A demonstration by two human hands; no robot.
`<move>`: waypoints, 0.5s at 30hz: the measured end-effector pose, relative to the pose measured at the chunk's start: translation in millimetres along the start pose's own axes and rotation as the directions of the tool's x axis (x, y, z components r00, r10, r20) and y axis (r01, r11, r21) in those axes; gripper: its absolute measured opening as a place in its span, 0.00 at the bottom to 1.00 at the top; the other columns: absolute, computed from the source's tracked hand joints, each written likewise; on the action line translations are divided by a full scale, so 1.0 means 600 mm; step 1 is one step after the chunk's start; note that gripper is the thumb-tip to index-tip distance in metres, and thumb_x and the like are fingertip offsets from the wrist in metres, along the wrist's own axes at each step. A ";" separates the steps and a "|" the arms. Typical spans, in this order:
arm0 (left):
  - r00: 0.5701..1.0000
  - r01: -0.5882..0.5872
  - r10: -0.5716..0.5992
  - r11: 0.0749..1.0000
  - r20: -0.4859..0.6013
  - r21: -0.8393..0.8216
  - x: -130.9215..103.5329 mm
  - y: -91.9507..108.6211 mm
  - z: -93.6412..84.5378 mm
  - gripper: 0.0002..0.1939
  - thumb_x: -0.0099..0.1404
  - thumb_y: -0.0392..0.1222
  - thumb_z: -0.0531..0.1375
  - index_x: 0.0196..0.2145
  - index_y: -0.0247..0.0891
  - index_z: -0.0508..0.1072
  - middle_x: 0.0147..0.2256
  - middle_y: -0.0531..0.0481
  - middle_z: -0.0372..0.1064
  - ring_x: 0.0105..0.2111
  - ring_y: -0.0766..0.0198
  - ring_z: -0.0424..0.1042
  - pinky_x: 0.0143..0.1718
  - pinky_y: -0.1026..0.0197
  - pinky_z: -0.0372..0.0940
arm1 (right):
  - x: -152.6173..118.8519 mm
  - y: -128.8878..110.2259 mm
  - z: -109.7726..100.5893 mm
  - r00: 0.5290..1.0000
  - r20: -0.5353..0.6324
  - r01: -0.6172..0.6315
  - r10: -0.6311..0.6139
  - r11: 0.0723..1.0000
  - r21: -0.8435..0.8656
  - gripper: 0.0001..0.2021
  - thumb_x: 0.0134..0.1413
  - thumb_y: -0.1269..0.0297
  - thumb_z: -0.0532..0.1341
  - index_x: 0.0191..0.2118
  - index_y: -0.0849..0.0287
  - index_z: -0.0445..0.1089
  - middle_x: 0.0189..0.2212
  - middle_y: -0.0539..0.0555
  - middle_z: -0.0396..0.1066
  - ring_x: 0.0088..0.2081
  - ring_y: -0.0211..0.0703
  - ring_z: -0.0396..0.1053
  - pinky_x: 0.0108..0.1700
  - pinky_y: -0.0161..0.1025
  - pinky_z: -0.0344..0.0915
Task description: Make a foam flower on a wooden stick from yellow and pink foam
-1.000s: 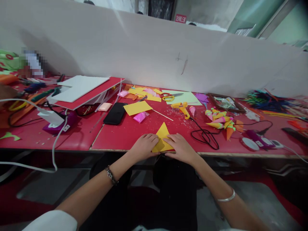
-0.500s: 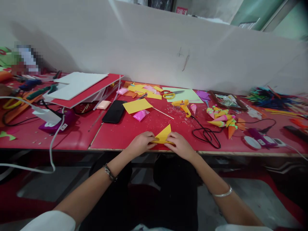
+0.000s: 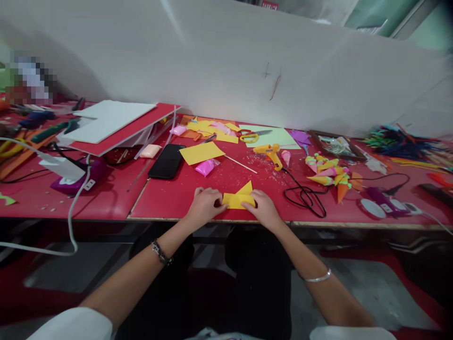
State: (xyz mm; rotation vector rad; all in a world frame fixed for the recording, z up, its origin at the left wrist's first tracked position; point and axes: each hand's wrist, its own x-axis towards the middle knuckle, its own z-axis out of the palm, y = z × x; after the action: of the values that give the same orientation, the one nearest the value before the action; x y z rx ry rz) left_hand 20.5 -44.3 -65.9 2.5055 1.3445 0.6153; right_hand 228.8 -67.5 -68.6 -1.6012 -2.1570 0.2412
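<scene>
A small yellow paper sheet (image 3: 239, 198) lies near the front edge of the red table (image 3: 170, 198), partly rolled or folded over itself, one corner sticking up behind. My left hand (image 3: 203, 208) pinches its left end and my right hand (image 3: 264, 210) pinches its right end. Both hands rest on the table. A bracelet is on each wrist.
A black phone (image 3: 167, 161), yellow sheet (image 3: 201, 152), pink packet (image 3: 207, 167), thin stick (image 3: 240, 164), yellow glue gun (image 3: 269, 154) with black cord (image 3: 304, 196), scissors (image 3: 250, 137), paper cones (image 3: 327, 174) and pipe cleaners (image 3: 399, 144) lie beyond. Boards (image 3: 113, 125) and white cable (image 3: 72, 208) sit left.
The yellow paper was a flat triangle under both hands. Its near part has since been folded or rolled over, and both hands now pinch its ends; the view shifted slightly.
</scene>
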 end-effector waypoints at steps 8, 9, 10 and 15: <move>0.998 -0.042 0.048 0.987 -0.038 0.156 -0.007 0.000 -0.012 0.09 0.58 0.39 0.53 0.38 0.40 0.67 0.39 0.49 0.66 0.39 0.61 0.62 0.41 0.55 0.48 | -0.001 -0.010 -0.004 1.000 0.029 0.013 -0.008 0.987 -0.161 0.12 0.53 0.59 0.52 0.23 0.59 0.60 0.26 0.53 0.63 0.30 0.40 0.60 0.32 0.35 0.54; 0.992 -0.119 0.125 0.976 -0.020 0.184 -0.005 0.000 -0.016 0.14 0.59 0.36 0.52 0.43 0.43 0.65 0.44 0.47 0.63 0.41 0.60 0.61 0.42 0.55 0.48 | 0.000 -0.010 -0.005 0.999 0.037 0.017 -0.011 0.986 -0.163 0.12 0.53 0.59 0.52 0.24 0.59 0.60 0.26 0.53 0.64 0.30 0.40 0.60 0.32 0.35 0.54; 0.975 -0.221 0.222 0.953 0.021 0.208 -0.003 0.001 -0.021 0.17 0.60 0.35 0.51 0.47 0.46 0.63 0.48 0.47 0.60 0.44 0.60 0.60 0.43 0.56 0.49 | 0.000 -0.010 -0.005 0.999 0.042 0.019 -0.012 0.986 -0.165 0.11 0.53 0.60 0.53 0.24 0.60 0.61 0.26 0.53 0.64 0.31 0.40 0.60 0.32 0.35 0.54; 0.783 -0.618 0.557 0.745 0.277 0.251 0.013 0.005 -0.034 0.18 0.64 0.36 0.48 0.50 0.52 0.61 0.54 0.53 0.55 0.48 0.60 0.56 0.46 0.58 0.48 | 0.000 -0.013 -0.004 0.998 0.058 -0.005 0.016 0.983 -0.182 0.09 0.53 0.61 0.53 0.26 0.60 0.62 0.28 0.53 0.65 0.32 0.40 0.61 0.33 0.35 0.54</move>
State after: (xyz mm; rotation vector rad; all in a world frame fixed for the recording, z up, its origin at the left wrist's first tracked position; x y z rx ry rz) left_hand 16.8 -39.4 -44.9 3.1956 0.5890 0.2502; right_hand 223.4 -70.5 -63.4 -1.7245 -2.2720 0.0980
